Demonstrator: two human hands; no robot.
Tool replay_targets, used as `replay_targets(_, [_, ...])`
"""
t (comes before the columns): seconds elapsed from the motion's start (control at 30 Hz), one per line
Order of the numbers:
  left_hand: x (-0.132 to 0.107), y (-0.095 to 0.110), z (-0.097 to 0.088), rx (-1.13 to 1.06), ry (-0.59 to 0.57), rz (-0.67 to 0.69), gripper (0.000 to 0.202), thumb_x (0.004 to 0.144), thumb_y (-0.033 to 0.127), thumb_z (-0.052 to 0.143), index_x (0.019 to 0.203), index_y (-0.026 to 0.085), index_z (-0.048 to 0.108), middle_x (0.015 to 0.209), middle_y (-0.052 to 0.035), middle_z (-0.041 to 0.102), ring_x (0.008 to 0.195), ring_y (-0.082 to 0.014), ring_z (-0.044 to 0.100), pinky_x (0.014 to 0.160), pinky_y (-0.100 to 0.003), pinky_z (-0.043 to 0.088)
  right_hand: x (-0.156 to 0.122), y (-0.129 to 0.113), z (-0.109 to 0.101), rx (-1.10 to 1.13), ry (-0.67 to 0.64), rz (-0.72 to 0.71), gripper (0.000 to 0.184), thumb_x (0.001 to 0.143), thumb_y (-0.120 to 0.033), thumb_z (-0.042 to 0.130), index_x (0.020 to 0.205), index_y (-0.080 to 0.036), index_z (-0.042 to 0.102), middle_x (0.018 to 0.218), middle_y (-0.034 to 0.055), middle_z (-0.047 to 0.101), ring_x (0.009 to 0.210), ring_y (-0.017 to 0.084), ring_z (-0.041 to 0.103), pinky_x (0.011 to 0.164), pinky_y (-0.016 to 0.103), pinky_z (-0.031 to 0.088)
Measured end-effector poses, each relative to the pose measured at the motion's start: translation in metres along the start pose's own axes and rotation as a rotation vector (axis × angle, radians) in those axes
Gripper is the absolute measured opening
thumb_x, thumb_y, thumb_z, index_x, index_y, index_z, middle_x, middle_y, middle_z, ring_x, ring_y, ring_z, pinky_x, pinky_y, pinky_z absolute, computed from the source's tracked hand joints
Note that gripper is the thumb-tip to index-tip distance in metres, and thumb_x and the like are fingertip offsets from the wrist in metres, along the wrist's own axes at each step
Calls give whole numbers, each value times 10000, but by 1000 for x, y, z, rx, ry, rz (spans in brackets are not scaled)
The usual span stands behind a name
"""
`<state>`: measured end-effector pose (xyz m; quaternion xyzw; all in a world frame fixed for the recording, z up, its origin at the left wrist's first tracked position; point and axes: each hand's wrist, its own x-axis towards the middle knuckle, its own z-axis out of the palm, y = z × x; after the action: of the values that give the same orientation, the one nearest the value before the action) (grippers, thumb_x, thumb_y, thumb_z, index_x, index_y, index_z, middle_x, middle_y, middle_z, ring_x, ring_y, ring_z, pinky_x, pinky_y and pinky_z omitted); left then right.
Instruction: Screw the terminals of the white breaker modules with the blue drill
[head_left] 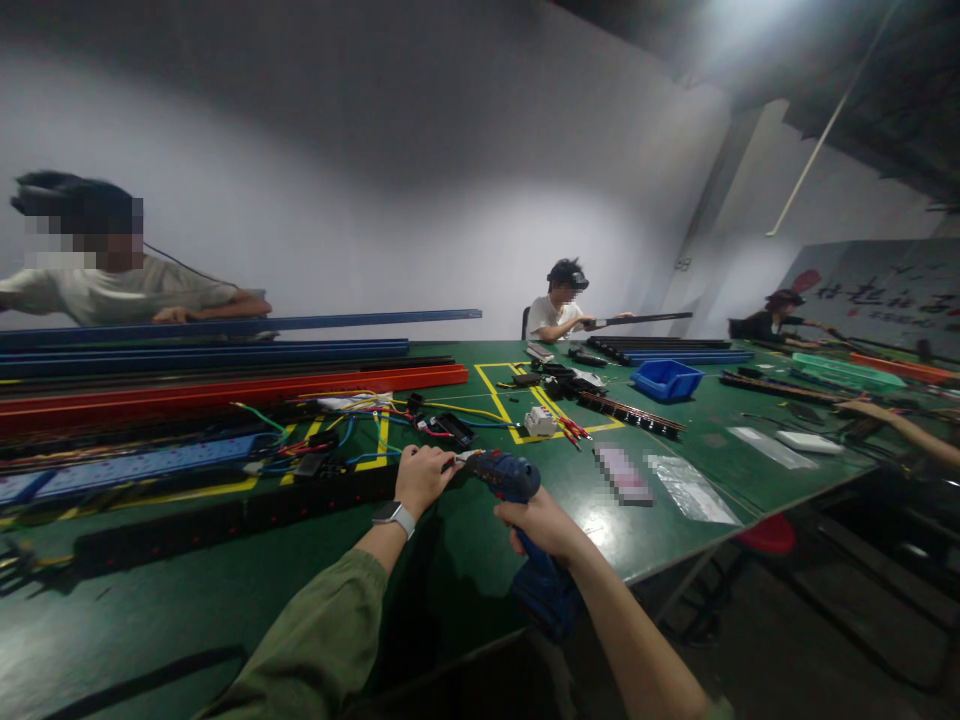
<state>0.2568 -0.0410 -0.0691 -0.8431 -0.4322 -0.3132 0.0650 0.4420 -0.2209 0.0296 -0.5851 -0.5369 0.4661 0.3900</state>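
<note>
One blue drill (517,490), one long black strip (225,520) on the bench (112,630): right grip (544,525) is clenching the drill's handle (tip beside the strip's end), left grip (421,478) is pressing closed onto the strip.

A green desk (480,560) marked with yellow tape lines (501,405) carries long blue rails (225,350), a red rail (247,390), a black power strip (225,515), a blue bin (666,380) and a blue cordless drill (517,500).
</note>
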Motion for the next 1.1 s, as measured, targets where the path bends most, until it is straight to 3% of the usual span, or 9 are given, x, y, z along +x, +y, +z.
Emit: replay_targets(1.1, [0, 4, -5, 8, 1, 3, 354, 937, 520, 483, 1010, 312, 760, 906, -81, 744, 894, -241, 609, 897, -425, 292, -4, -5, 0, -7, 12, 28, 249, 766, -263, 604, 997, -172, 586, 485, -82, 489, 396, 114, 512, 412, 198, 358])
